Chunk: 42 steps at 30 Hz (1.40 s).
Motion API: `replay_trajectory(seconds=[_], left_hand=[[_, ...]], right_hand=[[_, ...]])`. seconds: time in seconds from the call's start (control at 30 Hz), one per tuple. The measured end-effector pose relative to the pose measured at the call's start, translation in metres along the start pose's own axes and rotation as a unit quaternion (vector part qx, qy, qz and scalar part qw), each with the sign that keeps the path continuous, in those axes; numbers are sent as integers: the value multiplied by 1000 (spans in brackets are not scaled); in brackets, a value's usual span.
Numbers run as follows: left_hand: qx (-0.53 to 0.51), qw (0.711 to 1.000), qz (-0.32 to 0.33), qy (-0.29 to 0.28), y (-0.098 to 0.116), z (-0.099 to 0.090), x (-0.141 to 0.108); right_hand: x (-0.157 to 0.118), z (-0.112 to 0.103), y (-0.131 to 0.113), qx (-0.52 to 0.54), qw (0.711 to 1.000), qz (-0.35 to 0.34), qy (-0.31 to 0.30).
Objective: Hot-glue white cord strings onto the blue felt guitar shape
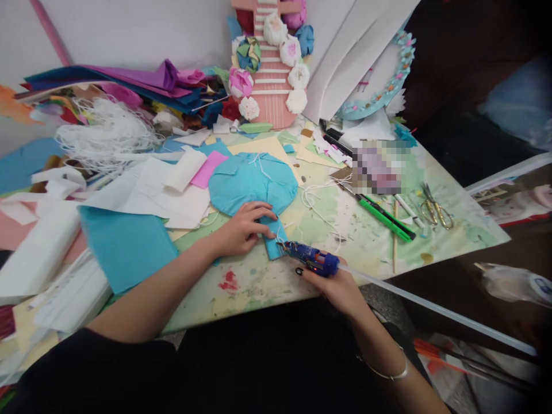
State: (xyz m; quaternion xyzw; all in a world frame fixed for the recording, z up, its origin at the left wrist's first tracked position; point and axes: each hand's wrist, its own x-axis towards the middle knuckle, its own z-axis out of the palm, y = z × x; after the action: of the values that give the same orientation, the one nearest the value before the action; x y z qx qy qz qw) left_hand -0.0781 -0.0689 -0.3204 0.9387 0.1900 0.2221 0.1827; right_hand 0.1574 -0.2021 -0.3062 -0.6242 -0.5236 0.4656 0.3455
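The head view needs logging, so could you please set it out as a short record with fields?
Left hand: resting on the blue strip, beside the round blue piece
Right hand: holding the blue glue gun
Nozzle: at the strip; contact unclear
Glue stick: trailing from the gun's rear
Tools at right: green cutter, scissors
Far left: tangled white cord

Black sleeve [107, 368]; seemingly silvery bangle [394, 378]

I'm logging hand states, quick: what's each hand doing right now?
Left hand: loosely open, resting on the light-blue paper strip.
Right hand: closed, holding the dark-blue glue gun.
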Motion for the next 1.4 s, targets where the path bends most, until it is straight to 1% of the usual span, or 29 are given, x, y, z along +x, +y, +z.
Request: replay_trajectory(seconds=[0.17,0.33,0.43,0.57,0.77,0.93,1.1,1.3,1.4], left_hand=[[0,1000,-3,-1,-1,1,0],[3,1000,-7,-4,0,0,0],[1,1000,-11,-5,1,-1,0],[-1,1000,-5,0,0,0,0],[0,1000,-4,3,1,0,1],[4,1000,-11,0,3,-1,1],[5,1000,-6,0,2,0,1],[12,1000,-3,5,1,0,1],[17,1000,-9,-1,2,0,0]], right_hand=[[0,-1,0,16,1000,4,-4],[1,-1,2,2,1000,-1,-2],[0,-1,2,2,1000,6,1],[0,-4,1,18,1000,16,-9],[1,-8,0,-5,999,37,-11],[-2,-7,4,-2,999,32,-12],[-5,-8,4,13,999,38,-1],[-6,-10,1,22,999,25,-18],[-6,-10,0,18,999,29,-16]])
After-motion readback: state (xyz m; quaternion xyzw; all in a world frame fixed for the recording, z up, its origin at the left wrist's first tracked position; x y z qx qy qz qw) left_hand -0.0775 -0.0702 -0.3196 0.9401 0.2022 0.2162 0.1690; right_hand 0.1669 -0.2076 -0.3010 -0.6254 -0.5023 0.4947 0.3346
